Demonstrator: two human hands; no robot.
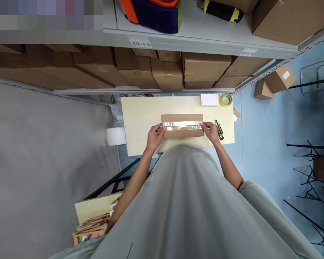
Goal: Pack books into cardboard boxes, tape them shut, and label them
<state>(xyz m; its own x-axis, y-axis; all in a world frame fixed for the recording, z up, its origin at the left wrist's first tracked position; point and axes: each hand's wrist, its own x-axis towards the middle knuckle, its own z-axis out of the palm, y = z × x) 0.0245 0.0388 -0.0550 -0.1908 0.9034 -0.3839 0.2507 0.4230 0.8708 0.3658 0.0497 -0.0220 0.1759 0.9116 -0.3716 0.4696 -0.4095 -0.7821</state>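
Cardboard box: lies flat on the pale yellow surface (140, 115), near its front edge, clear tape (182, 125) along its top.
Left grip (154, 136): narrow, thumb and fingers pinching the box's left end.
Right grip (211, 132): likewise narrow, holding the right end; how firmly either presses cannot be told.
Tape risk: glare breaks up along the strip, suggesting creases; poorly pressed ends could lift or stick to fingertips.
Slip risk: uneven pressure from the two sides could skew the box, perhaps toward the person's grey garment (187, 187).
Knife: a black-and-yellow cutter (219, 130) lies just beside the right wrist, where a sideways swing could knock it; blade position is unclear.
Far edge: a white carton (209, 100) and a tape roll (221, 101) sit side by side.
Overhead: a loaded shelf (199, 40) limits lifting forward.
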